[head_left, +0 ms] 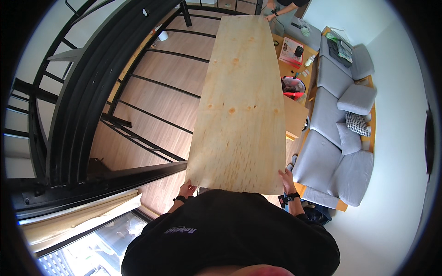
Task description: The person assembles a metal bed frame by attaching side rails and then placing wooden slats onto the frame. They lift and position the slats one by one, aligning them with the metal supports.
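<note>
A long pale plywood board (241, 96) stretches away from me over a black metal bed frame (152, 106). My left hand (187, 189) grips the near left corner of the board from below. My right hand (286, 179) holds the near right edge. At the far end another person's hand (270, 16) holds the board's far corner. The near edge of the board sits just above my dark shirt, which hides my forearms.
A grey sofa (338, 119) with loose cushions runs along the right wall. A low wooden table (294, 60) with small items and a red-and-black object stands between the board and the sofa. Black frame rails rise at left, above the wood floor.
</note>
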The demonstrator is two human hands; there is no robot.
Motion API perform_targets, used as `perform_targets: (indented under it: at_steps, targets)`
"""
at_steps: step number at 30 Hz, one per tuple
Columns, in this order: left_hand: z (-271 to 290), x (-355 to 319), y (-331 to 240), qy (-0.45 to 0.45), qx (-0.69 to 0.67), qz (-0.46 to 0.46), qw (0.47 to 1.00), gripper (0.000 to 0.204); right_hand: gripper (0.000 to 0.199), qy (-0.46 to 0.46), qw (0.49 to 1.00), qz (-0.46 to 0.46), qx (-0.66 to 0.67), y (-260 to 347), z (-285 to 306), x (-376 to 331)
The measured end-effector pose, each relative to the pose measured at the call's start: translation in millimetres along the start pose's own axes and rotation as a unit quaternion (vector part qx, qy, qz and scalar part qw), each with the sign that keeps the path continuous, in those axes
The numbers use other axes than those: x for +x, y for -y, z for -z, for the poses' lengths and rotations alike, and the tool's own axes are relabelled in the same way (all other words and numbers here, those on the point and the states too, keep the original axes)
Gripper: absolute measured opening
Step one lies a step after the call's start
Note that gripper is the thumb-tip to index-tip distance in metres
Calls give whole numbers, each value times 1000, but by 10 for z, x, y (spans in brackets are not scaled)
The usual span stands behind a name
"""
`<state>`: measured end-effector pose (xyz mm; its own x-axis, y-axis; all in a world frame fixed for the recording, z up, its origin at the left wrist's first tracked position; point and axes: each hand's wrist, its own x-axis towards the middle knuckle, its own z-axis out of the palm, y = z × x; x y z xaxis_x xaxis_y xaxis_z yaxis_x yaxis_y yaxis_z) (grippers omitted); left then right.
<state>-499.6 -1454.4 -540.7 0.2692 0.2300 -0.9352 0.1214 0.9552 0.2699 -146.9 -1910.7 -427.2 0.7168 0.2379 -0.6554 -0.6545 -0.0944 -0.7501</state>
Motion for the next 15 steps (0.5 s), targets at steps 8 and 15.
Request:
perform_targets:
  at_steps: [8,15]
  targets:
    - [288,397,150,67,-19,51,996,32,34,-24,996,45,-68,153,-180,-295]
    - [465,453,165,189,72,234,951,62,33,-80,980,84,-162,326,-479,-748]
